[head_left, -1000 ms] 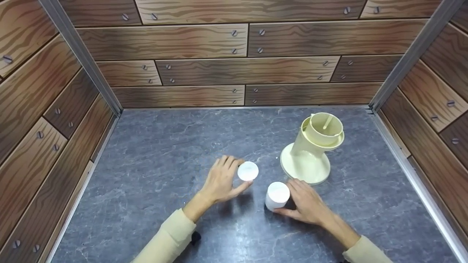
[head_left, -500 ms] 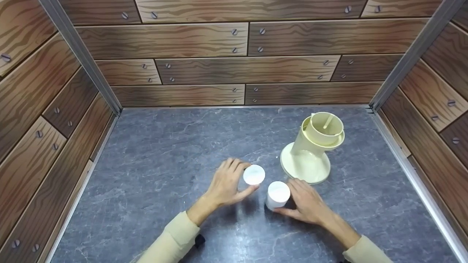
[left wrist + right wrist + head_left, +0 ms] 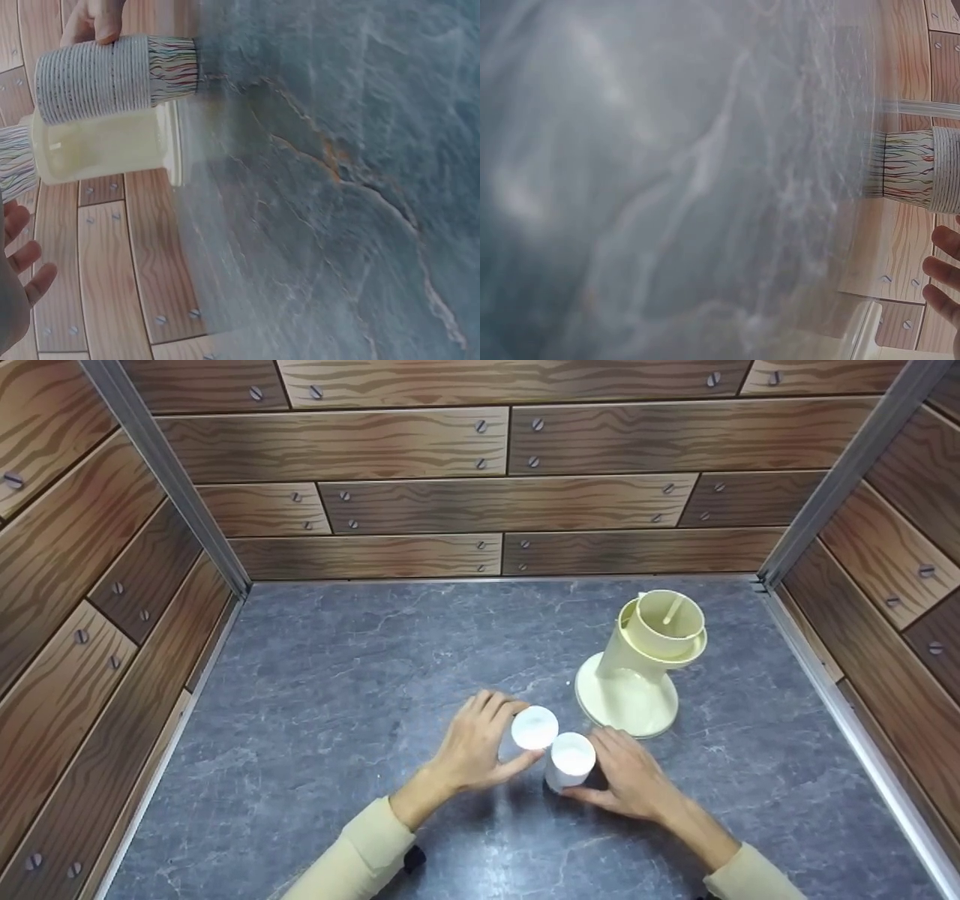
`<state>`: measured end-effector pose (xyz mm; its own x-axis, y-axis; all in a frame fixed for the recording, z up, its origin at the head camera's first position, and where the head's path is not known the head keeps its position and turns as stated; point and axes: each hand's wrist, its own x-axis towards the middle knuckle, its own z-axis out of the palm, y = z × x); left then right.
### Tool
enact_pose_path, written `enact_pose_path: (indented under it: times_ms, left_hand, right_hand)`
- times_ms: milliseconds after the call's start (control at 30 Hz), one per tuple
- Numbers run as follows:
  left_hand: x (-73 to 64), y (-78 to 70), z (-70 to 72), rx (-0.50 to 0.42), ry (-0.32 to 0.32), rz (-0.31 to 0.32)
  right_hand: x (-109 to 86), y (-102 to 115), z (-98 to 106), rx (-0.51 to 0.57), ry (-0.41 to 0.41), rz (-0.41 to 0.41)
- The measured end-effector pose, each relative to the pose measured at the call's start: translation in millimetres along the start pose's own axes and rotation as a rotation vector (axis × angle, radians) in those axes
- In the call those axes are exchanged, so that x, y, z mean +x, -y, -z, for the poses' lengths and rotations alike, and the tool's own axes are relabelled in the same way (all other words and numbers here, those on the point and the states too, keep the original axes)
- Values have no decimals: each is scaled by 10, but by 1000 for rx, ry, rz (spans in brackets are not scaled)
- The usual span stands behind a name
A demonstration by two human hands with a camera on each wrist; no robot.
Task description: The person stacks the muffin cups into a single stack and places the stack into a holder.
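Note:
My left hand (image 3: 480, 742) holds a white paper cup (image 3: 535, 727) between thumb and fingers; whether more cups are nested in it I cannot tell. In the left wrist view this cup (image 3: 15, 161) shows coloured squiggly lines and hangs above the table. Beside it my right hand (image 3: 630, 776) grips a stack of paper cups (image 3: 571, 757) standing upright. Its ribbed rims and patterned bottom cup show in the left wrist view, where the stack (image 3: 116, 75) meets the table. The right wrist view shows part of the stack (image 3: 919, 165) near the fingertips (image 3: 945, 270).
Behind my right hand stands a cream plastic holder (image 3: 626, 701) with a round base and a wide tube on top. The grey marbled table (image 3: 337, 660) is bounded by wood-patterned walls (image 3: 420, 502) and metal rails (image 3: 847, 735).
My left hand has moved right and slightly towards the person with its cup, which is now close against the stack's top. The right hand and stack have stayed in place.

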<state>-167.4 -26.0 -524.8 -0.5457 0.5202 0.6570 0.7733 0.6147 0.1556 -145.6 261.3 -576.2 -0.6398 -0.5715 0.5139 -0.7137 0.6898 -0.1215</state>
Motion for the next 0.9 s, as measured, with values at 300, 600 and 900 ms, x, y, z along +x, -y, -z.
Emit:
enact_pose_path:
  times_ms: [300,600,900]
  left_hand:
    - [88,-106,9,-26,-25,-47]
    - [146,-180,-73,-63,3,-81]
    - [153,-226,-146,-68,5,-102]
  right_hand:
    - [8,-2,1,2,-8,18]
    - [2,-6,3,1,-7,21]
    - [3,-5,2,1,-7,20]
